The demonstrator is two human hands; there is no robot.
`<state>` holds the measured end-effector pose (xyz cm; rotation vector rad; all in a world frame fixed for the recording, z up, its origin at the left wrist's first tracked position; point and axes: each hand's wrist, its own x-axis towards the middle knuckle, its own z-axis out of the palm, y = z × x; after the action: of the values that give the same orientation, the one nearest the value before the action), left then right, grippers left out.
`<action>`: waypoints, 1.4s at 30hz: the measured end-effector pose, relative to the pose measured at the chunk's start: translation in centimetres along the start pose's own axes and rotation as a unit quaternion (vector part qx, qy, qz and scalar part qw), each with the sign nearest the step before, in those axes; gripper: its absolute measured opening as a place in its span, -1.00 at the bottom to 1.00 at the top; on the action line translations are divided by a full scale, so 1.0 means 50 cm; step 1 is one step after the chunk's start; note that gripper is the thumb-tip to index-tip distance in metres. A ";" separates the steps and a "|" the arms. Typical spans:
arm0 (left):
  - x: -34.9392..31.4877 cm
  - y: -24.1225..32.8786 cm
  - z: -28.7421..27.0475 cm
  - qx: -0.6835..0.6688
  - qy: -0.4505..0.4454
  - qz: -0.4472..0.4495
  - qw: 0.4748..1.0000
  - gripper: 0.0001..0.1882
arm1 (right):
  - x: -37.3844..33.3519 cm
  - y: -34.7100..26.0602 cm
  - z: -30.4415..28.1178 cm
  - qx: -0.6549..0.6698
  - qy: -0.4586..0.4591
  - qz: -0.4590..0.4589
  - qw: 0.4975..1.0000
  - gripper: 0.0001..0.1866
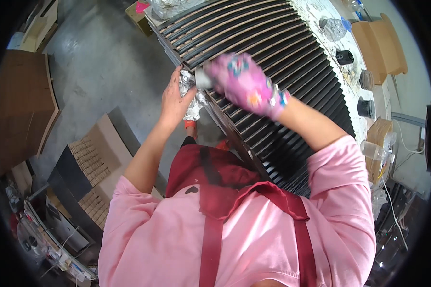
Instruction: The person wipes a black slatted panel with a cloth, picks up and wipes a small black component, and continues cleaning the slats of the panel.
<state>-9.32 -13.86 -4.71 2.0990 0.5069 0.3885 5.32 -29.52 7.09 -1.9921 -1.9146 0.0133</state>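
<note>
A long rack of black slats (254,52) with pale strips between them runs diagonally in front of me. At its left edge, my bare left hand (173,98) grips crumpled silver foil (192,111) between thumb and fingers. My right hand (246,86), in a pink floral glove, is blurred by motion over the slats. Its fingers close round a whitish, short cylinder-like thing (203,79), whose end meets the foil beside my left thumb. The exact kind of that thing cannot be made out.
Beyond the rack, a white-covered table (347,71) bears clear plastic bottles (333,29), dark cups (366,108) and an open cardboard box (380,48). Brown cardboard (24,105) stands at far left. On the lower left, a board holds rows of tan pieces (88,160).
</note>
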 end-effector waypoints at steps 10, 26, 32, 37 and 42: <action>0.001 0.004 0.009 -0.023 0.009 -0.021 0.999 -0.28 | -0.044 0.060 -0.021 0.040 0.011 0.079 0.996 -0.51; -0.162 0.018 -0.008 -0.118 0.011 -0.109 0.987 -0.37 | -0.246 -0.051 -0.060 -0.068 -0.185 0.036 0.980 -0.55; -0.159 0.110 -0.059 -0.129 0.105 -0.078 0.983 -0.48 | -0.228 0.064 -0.088 0.005 0.091 0.054 0.994 -0.59; -0.002 0.275 -0.098 0.026 0.116 0.104 0.987 -0.54 | -0.264 -0.007 -0.039 -0.078 0.048 0.041 0.995 -0.73; 0.174 0.282 -0.007 0.105 0.027 0.279 0.954 -0.56 | -0.276 0.002 -0.120 0.027 0.005 0.070 0.997 -0.73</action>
<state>0.93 -16.35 8.06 2.4288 -0.0335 0.7412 5.97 -44.40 9.18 -2.0826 -1.7453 0.0908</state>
